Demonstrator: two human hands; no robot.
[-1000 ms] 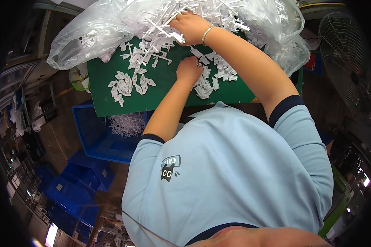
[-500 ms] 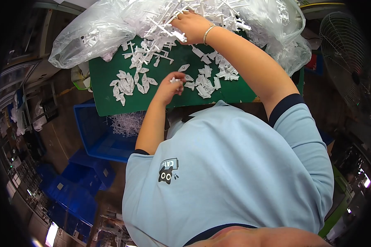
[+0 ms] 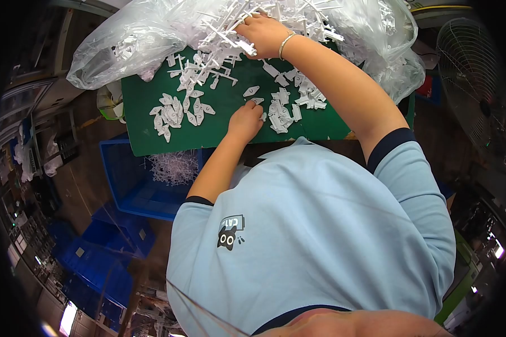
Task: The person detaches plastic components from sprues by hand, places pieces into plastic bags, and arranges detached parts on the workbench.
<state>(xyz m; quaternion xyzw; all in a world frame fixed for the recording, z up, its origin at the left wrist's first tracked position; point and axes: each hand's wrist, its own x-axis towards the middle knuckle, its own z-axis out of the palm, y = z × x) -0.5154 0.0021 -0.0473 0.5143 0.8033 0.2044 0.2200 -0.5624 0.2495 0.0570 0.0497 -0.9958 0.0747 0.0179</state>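
My left hand (image 3: 245,122) is low over the green table, fingers curled down and pressed together around a small white plastic piece that they mostly hide. Just beyond its fingertips lies a diamond-shaped white piece (image 3: 251,91). To its left is a group of similar diamond-shaped pieces (image 3: 167,115); rectangular white pieces (image 3: 279,116) are gathered to its right. Farther up, my right hand (image 3: 266,38) reaches into a heap of white plastic sprues (image 3: 222,33), its fingers bent around some of them and partly hidden by the tangle.
Clear plastic bags (image 3: 132,42) of white parts flank the heap on the green tabletop (image 3: 146,143). A blue bin (image 3: 126,185) with thin white sprues (image 3: 171,168) stands below the table's front edge. More blue bins (image 3: 104,264) are at lower left, a fan (image 3: 478,73) at right.
My left hand has moved right and turned its fingers down among the pieces; before, it was raised with a white piece at its fingertips. My right hand has stayed at the heap.
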